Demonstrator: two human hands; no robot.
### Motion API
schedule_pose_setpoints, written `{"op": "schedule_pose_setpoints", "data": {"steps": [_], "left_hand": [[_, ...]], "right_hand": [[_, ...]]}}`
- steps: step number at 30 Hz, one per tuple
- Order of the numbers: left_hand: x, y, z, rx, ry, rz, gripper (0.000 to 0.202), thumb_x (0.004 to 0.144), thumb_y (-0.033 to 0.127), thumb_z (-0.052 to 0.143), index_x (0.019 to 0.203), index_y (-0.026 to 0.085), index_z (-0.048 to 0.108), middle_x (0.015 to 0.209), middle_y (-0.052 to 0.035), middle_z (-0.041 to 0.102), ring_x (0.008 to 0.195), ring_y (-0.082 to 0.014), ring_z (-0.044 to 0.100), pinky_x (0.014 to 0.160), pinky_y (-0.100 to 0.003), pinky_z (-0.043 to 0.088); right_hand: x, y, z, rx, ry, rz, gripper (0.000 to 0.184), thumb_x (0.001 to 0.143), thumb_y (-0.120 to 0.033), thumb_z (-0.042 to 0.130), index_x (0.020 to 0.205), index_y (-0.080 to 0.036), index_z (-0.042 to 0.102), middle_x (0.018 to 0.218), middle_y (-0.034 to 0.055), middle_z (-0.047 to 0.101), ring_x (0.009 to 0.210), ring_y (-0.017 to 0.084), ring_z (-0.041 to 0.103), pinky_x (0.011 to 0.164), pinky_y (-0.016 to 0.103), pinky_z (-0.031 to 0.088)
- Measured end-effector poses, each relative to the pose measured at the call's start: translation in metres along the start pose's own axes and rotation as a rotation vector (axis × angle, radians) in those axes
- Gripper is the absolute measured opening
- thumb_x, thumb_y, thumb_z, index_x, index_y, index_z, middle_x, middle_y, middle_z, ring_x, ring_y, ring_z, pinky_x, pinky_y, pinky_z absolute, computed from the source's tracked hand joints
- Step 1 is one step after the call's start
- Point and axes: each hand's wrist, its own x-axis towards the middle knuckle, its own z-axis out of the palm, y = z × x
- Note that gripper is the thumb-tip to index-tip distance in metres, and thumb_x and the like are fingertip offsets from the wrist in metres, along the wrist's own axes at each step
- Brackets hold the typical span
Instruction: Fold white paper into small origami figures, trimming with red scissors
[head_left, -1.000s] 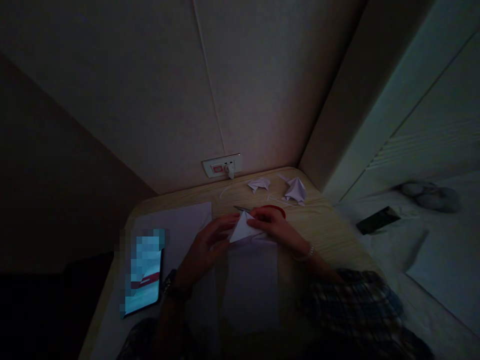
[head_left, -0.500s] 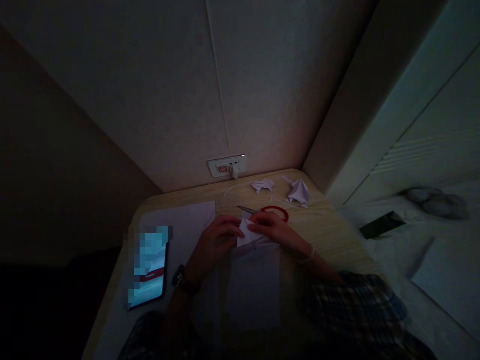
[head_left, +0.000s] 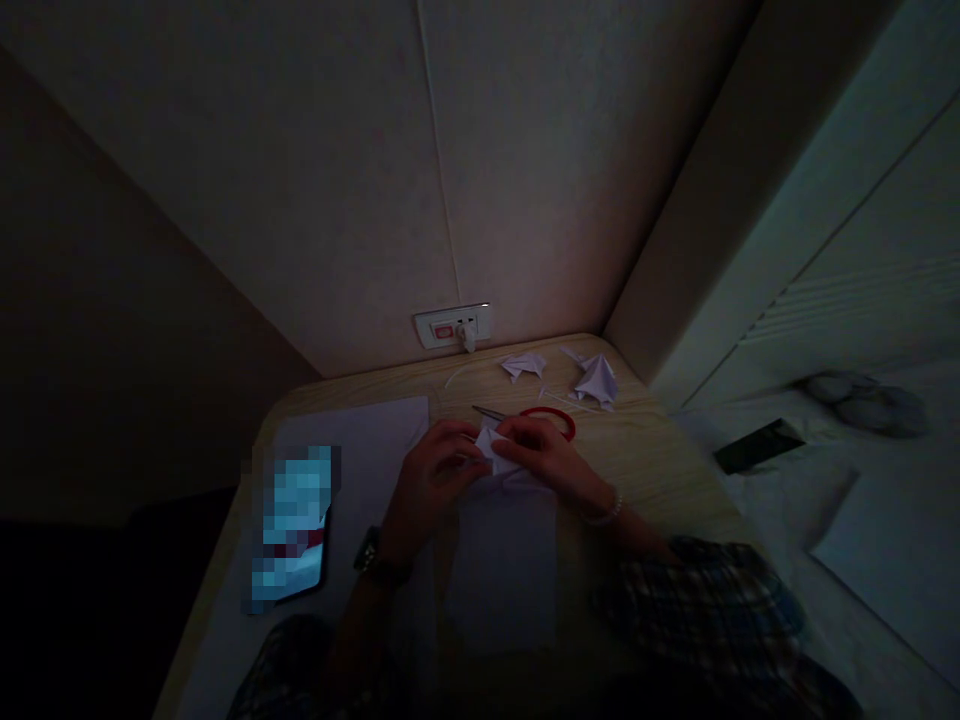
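Note:
A small piece of folded white paper (head_left: 496, 455) is held between my two hands above the table. My left hand (head_left: 431, 480) pinches its left edge with thumb and fingers. On the other side, my right hand (head_left: 551, 455) grips it with the thumb on top; the remaining fingers are partly hidden. Scissors with a red handle (head_left: 566, 420) lie just behind the hands, their blades pointing left. Below the hands rests a plain white sheet (head_left: 504, 580), in shadow.
Two folded paper figures (head_left: 523, 366) (head_left: 596, 380) stand at the back right of the wooden table (head_left: 637, 470). On the left, a lit phone (head_left: 296, 530) lies on larger white paper (head_left: 367, 430). A wall socket (head_left: 452, 326) holds a plug. Right of the table is a dark green item (head_left: 759, 446).
The folded paper has been tilted, and less of its face shows. My left thumb has come in nearer its lower edge. The whole view has shifted slightly.

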Motion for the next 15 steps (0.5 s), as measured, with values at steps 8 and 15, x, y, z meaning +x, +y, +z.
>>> {"op": "schedule_pose_setpoints", "data": {"steps": [8, 15], "left_hand": [[-0.002, -0.018, 0.009, -0.032, 0.041, -0.065, 0.021, 0.091, 0.032, 0.063, 0.103, 0.015, 0.064, 0.106, -0.0061, 0.067, 0.092, -0.0198, 0.065, 0.079, -0.040, 0.056], [-0.002, -0.012, 0.013, -0.061, 0.064, -0.114, 0.026, 0.092, 0.033, 0.062, 0.112, 0.016, 0.063, 0.110, -0.0072, 0.067, 0.092, -0.0202, 0.066, 0.080, -0.041, 0.057]], "right_hand": [[-0.001, -0.004, 0.003, -0.039, 0.067, -0.055, 0.028, 0.095, -0.033, 0.059, 0.117, -0.015, 0.061, 0.114, 0.0076, 0.066, 0.093, 0.020, 0.067, 0.079, 0.040, 0.057], [-0.002, -0.004, 0.007, -0.080, 0.109, -0.088, 0.027, 0.095, -0.033, 0.059, 0.115, -0.015, 0.062, 0.113, 0.0073, 0.066, 0.093, 0.020, 0.067, 0.079, 0.040, 0.057]]}}
